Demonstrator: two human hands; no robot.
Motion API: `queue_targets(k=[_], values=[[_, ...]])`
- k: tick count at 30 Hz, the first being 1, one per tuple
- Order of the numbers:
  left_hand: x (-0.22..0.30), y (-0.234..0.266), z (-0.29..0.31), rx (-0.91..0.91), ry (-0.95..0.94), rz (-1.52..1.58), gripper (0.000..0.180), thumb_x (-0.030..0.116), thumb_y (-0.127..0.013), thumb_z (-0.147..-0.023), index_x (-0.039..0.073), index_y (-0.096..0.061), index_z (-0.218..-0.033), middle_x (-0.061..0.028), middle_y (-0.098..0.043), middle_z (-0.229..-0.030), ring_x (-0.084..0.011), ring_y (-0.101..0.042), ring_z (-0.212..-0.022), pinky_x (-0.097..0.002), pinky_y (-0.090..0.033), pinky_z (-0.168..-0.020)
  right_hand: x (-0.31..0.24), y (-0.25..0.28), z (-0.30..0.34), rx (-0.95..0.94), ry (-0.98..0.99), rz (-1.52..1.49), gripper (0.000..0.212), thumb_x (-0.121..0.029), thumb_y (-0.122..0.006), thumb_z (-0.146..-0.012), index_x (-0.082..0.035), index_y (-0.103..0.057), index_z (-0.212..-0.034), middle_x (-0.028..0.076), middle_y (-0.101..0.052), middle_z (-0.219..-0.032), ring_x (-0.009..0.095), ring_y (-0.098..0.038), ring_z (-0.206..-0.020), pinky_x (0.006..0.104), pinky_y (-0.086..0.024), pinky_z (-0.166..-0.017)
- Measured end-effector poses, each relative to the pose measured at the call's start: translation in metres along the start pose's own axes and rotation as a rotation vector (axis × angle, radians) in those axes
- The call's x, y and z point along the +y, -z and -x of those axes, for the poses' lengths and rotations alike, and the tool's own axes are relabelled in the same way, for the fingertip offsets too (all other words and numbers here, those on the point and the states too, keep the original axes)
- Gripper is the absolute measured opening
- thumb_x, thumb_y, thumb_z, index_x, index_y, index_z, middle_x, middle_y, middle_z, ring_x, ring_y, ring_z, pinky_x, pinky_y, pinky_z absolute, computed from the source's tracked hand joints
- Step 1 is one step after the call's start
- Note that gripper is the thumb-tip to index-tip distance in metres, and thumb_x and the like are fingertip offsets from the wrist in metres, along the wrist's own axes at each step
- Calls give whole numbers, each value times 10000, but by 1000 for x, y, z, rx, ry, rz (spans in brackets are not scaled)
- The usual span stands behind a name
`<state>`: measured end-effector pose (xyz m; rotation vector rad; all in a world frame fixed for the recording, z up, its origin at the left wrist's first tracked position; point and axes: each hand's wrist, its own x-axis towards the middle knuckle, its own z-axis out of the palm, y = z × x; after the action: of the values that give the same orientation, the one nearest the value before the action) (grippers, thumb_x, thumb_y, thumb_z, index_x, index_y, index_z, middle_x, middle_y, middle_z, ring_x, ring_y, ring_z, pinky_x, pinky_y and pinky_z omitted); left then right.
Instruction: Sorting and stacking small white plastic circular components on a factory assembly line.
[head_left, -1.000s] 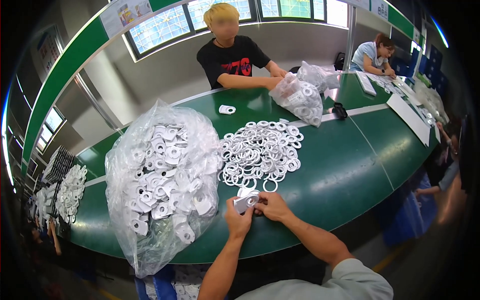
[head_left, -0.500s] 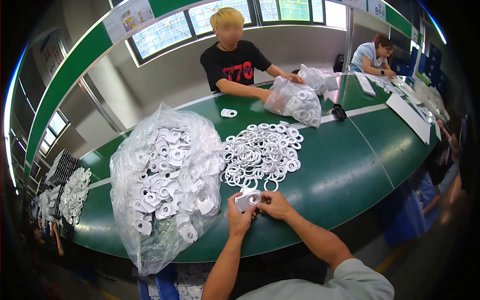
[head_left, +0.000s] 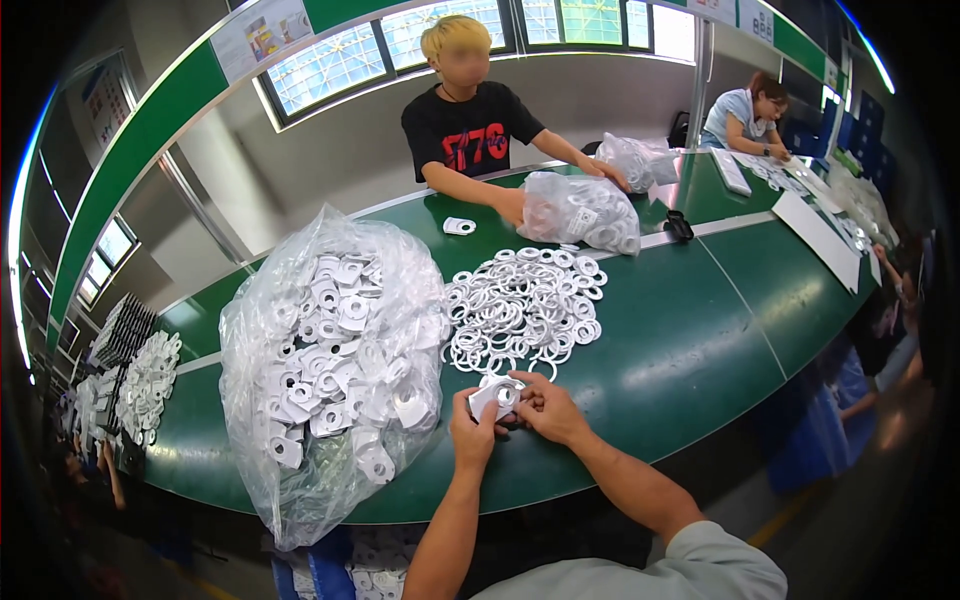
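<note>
Between my hands, over the table's near edge, is a white plastic plate [head_left: 483, 399] with a round opening. A white ring [head_left: 508, 394] lies against the opening; I cannot tell whether it is seated. My left hand [head_left: 470, 425] is closed on the plate, its thumb across the face. My right hand [head_left: 552, 412] pinches the ring's right side, with its lower fingers partly hidden. Just beyond them spreads a heap of loose white rings [head_left: 520, 305]. To the left, a large clear plastic bag [head_left: 250, 400] lies open, full of similar white plates [head_left: 335, 375].
Across the green table [head_left: 690, 340], a person [head_left: 465, 130] handles a clear bag of white parts [head_left: 590, 215]. One white plate [head_left: 459, 227] lies near them, and a small black object [head_left: 678, 225] sits farther right. More white parts [head_left: 150, 385] are heaped far left.
My left thumb has shifted over the plate's face, and the plate has tilted slightly. Across the table, the person's bag has tipped lower, with one hand moving left and the other right.
</note>
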<state>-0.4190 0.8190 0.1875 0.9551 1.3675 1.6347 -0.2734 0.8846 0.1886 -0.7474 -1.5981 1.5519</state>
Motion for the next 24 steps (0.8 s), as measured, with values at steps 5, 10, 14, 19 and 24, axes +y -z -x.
queue_targets(k=[5, 10, 14, 19, 24], values=[[-6, 8, -2, -28, 65, 118, 222, 40, -549, -907, -30, -432, -1082, -173, -633, -948, -226, -686, -717, -273, -569, -553, -9, -3, 3, 1, 279, 517, 476, -14, -616, -824, -99, -553, -1288, 112, -612, -1003, 195, -639, -699, 303, -518, -644], [-9, 14, -1, -65, 90, 241, 202, 53, -542, -919, -34, -440, -1070, -187, -641, -941, -246, -690, -738, -291, -580, -587, -2, -5, -1, 26, 400, 589, 342, -96, -646, -851, -84, -618, -1192, 111, -616, -977, 208, -640, -748, 311, -512, -656], [-10, 14, 0, -214, 86, 154, 209, 128, -558, -944, -10, -461, -1067, -166, -645, -931, -241, -684, -729, -298, -575, -599, 0, 3, -5, 124, 197, 384, 203, -120, -676, -856, -35, -637, -1036, 61, -632, -775, 129, -572, -616, 251, -472, -594], [-14, 15, 0, -335, 85, 167, 182, 158, -553, -959, 21, -490, -1061, -129, -650, -911, -195, -667, -735, -269, -553, -591, -3, 10, -3, 46, 0, 374, 155, -164, -648, -889, -12, -620, -885, 69, -622, -691, 100, -551, -595, 268, -438, -547], [-14, 12, 0, -312, 75, 59, 151, 139, -545, -958, 23, -518, -1052, -114, -649, -894, -159, -646, -727, -261, -541, -584, 4, 10, -4, 81, 107, 446, 183, -185, -641, -885, -5, -611, -869, 101, -605, -667, 153, -555, -580, 305, -435, -542]])
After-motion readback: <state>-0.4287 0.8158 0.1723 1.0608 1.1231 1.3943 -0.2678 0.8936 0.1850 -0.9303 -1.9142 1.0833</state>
